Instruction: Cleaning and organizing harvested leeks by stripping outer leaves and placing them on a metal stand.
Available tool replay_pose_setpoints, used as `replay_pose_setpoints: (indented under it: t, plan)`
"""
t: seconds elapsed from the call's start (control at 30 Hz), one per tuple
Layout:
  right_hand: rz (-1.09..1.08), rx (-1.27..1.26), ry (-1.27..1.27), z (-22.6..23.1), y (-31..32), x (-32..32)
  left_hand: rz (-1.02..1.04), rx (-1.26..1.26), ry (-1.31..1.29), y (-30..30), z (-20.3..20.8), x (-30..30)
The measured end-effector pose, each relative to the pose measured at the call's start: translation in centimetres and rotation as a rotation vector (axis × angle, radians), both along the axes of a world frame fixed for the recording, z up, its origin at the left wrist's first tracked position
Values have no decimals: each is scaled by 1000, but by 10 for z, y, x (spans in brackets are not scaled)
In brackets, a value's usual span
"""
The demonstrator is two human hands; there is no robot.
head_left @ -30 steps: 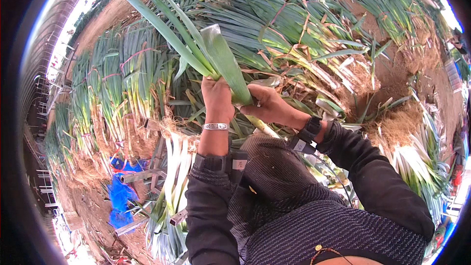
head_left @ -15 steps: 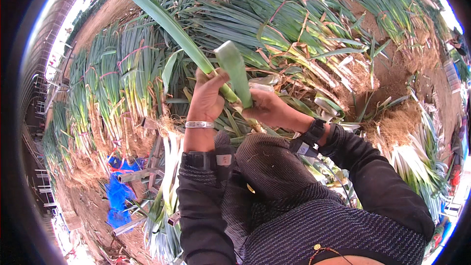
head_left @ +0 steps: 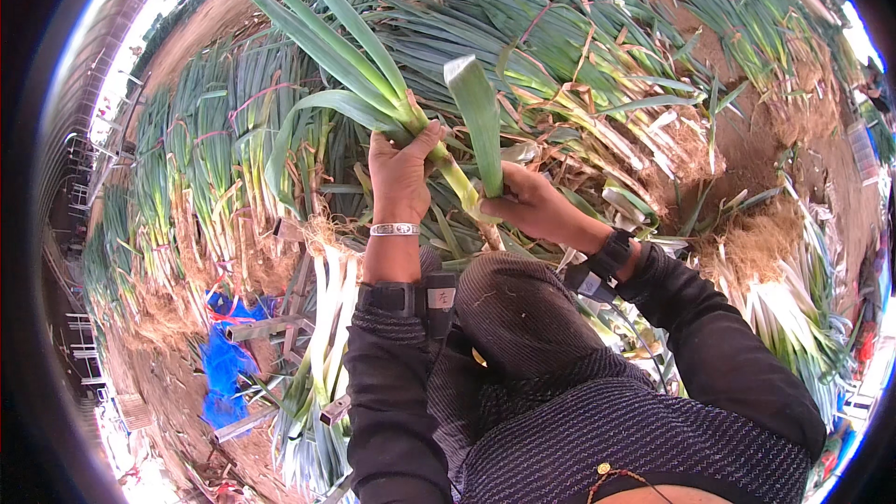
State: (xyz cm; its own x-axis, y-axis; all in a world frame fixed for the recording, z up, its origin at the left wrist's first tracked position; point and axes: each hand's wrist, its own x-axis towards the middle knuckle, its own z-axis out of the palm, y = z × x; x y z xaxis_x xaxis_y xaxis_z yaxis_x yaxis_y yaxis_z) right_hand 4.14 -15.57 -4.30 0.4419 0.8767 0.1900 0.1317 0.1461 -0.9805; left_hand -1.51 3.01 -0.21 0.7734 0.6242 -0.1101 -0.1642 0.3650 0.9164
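Observation:
My left hand [head_left: 399, 173] is wrapped round the stalk of a large green onion [head_left: 455, 177], just below where its leaves fan out. The leaves point up and to the left; one curls over beside my wrist. My right hand [head_left: 534, 207], lower on the stalk, pinches a broad loose leaf [head_left: 478, 117] that stands upright with a blunt, pale end. That leaf seems joined to the stalk near my right fingers, which partly hide the spot. The lower stalk slants down toward my knee.
Heaps of untrimmed green onions [head_left: 467, 14] lie ahead, roots toward the right. Tied bundles [head_left: 219, 149] stand at the left. Peeled white stalks [head_left: 327, 317] rest by a metal frame [head_left: 266, 329] near blue plastic [head_left: 222, 364]. More peeled onions [head_left: 779, 303] lie right.
The onion's leaves have spread into view above my left hand. My right hand has shifted slightly right and down with the loose leaf, which now stands further from the stalk.

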Motion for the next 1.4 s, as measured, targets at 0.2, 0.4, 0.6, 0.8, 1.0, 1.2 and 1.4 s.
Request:
replay_pose_setpoints:
  t: [0.2, 0.4, 0.6, 0.8, 1.0, 1.2, 1.4]
  plan:
    - [158, -8, 270, 14, -27, -22, 167, 32, 27, 17, -1, 3]
    - [129, 183, 642, 70, -37, 6, 145, -8, 103, 25, -11, 3]
    - [-312, -356, -698, 26, 20, 64, 145, -4, 142, 18, -2, 5]
    - [-134, -49, -521, 14, 56, 27, 136, -3, 31, 16, -2, 9]
    - [-200, -15, -554, 9, 68, 19, 156, -30, 37, 7, 5, 6]
    - [-293, 154, -628, 8, 77, 22, 151, 51, 11, 7, 2, 8]
    - [-278, 147, -745, 14, 68, 20, 228, 179, -30, 6, -5, 11]
